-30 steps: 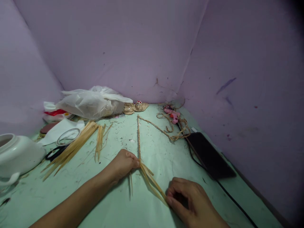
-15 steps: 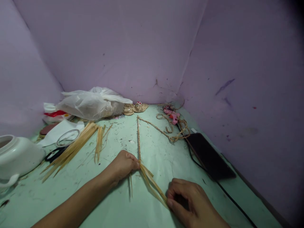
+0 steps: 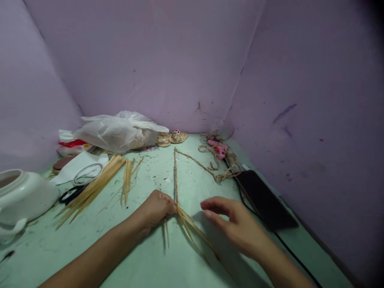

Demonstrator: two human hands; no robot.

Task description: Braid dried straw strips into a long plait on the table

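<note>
A thin braided straw cord (image 3: 175, 176) runs from the far middle of the green table toward me, its near end pinched in my left hand (image 3: 159, 208). From that pinch, loose flat straw strands (image 3: 198, 232) fan out toward the lower right, and a couple of thin ends hang below the fingers. My right hand (image 3: 225, 218) hovers right of the strands, thumb and fingers apart, holding nothing. At its far point the cord bends and trails right into a tangled heap of finished braid (image 3: 228, 170).
On the left lie a bundle of straw strips (image 3: 93, 186), black-handled scissors (image 3: 70, 195), a wire ring (image 3: 87, 174) and a white ceramic pot (image 3: 27, 196). A plastic bag (image 3: 120, 132) and small woven hats (image 3: 178, 137) sit against the wall. At right are a phone (image 3: 265, 200) and black cable (image 3: 297, 260).
My right hand has let go of the straw strands and moved up and away from the table's near side, its fingers opening. My left hand keeps its pinch in the same place.
</note>
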